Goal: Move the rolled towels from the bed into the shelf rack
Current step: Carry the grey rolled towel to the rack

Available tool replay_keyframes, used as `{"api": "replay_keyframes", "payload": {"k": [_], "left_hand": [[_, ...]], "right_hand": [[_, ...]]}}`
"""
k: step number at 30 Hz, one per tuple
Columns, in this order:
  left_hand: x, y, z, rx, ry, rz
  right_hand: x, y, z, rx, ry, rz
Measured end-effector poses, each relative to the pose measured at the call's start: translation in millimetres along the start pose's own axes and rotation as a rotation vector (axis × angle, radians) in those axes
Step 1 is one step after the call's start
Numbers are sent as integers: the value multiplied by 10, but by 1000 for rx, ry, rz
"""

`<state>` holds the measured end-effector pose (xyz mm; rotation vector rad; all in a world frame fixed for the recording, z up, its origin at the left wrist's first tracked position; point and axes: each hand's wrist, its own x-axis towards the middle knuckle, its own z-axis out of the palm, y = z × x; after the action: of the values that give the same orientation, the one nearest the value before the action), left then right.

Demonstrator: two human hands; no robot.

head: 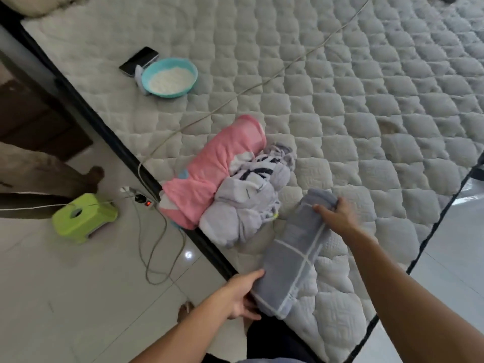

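Note:
A rolled grey-blue towel point(296, 252) with white grid lines lies at the near corner of the quilted mattress point(366, 106). My left hand point(235, 294) grips its near end and my right hand point(337, 216) grips its far end. To the left of it lie a rolled pale grey towel point(235, 213), a white towel with dark stripes point(262, 166) and a rolled pink towel point(214, 169), all touching one another along the bed's edge. No shelf rack is in view.
A teal bowl point(169, 77) of white stuff and a black phone point(138, 60) sit on the mattress farther back. A thin cable point(235, 98) crosses the bed to a power strip point(141, 199) on the tiled floor, beside a green stool point(83, 216).

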<state>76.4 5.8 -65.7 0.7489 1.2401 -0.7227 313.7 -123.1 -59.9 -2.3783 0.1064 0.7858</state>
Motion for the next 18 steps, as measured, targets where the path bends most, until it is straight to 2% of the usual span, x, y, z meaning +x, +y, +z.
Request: {"api": "replay_keyframes", "payload": {"k": [9, 13, 18], "left_hand": [[-323, -339, -94, -92, 119, 149], [-724, -536, -401, -179, 136, 264], [-1332, -1065, -1084, -421, 218, 484]], "right_hand": [[-624, -295, -83, -62, 58, -105], [-1283, -832, -6, -73, 98, -321], [-2388, -1586, 348, -9, 99, -680]]}}
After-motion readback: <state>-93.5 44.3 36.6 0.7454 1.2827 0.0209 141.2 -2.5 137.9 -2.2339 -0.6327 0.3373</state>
